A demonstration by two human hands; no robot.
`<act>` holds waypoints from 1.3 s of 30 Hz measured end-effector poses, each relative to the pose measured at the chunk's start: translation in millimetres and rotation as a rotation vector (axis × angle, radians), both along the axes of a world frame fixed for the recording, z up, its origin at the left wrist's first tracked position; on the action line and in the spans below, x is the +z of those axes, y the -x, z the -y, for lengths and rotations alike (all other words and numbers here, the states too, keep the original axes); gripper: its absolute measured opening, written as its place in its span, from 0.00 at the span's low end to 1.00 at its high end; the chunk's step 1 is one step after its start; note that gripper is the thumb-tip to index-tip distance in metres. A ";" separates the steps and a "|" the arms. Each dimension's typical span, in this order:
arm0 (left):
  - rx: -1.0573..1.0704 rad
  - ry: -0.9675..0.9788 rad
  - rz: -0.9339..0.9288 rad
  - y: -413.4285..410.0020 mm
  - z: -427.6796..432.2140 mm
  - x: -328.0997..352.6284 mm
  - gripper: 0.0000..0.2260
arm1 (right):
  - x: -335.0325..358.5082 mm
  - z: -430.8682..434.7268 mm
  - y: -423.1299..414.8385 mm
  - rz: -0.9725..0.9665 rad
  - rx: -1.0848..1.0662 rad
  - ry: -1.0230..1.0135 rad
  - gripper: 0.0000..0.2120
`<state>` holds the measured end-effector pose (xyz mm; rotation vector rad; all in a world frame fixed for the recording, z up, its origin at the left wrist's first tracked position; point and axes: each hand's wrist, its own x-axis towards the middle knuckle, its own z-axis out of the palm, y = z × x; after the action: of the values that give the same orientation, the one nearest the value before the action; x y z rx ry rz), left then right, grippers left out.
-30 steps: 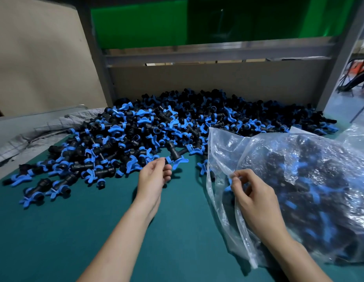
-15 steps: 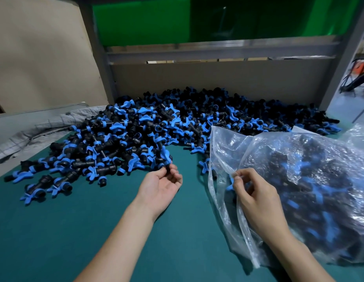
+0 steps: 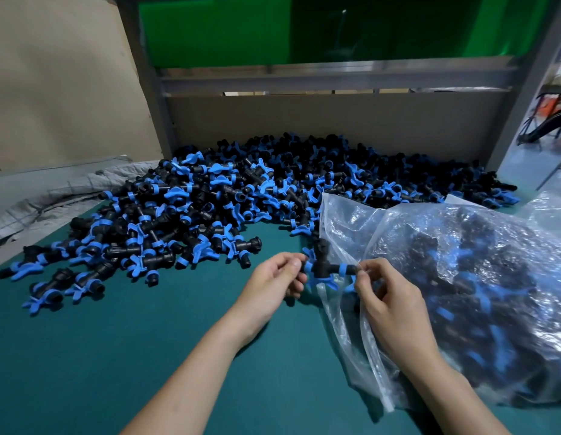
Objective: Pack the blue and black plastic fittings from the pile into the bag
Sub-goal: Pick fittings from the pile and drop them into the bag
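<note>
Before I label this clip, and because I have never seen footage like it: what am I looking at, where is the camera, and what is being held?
There is no machine here, only a person's two bare hands. The one picture comes from a camera worn on the person's head, looking forward and down. A green table carries a big pile of blue and black plastic fittings. A clear bag, already partly filled with them, lies to the right. A grey cloth lies at the far left. The left hand and the right hand each pinch one end of a single fitting, held just at the bag's open edge.
</note>
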<state>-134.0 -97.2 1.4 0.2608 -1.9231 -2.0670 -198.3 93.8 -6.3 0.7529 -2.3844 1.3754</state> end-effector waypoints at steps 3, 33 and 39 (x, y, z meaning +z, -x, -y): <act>-0.099 0.051 0.003 -0.8 -9.6 -3.4 0.07 | 0.8 -0.9 -0.4 -0.004 0.004 -0.023 0.04; 0.313 -0.343 -0.076 4.2 20.3 -1.2 0.09 | -1.0 -1.0 1.6 0.000 0.019 0.013 0.03; 0.351 -0.229 -0.059 3.8 17.3 1.5 0.10 | -2.9 -0.5 2.8 0.010 0.015 0.029 0.02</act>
<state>-137.9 -114.5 2.9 0.5397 -1.4798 -2.0252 -201.0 94.3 -9.2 0.7599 -2.3653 1.4199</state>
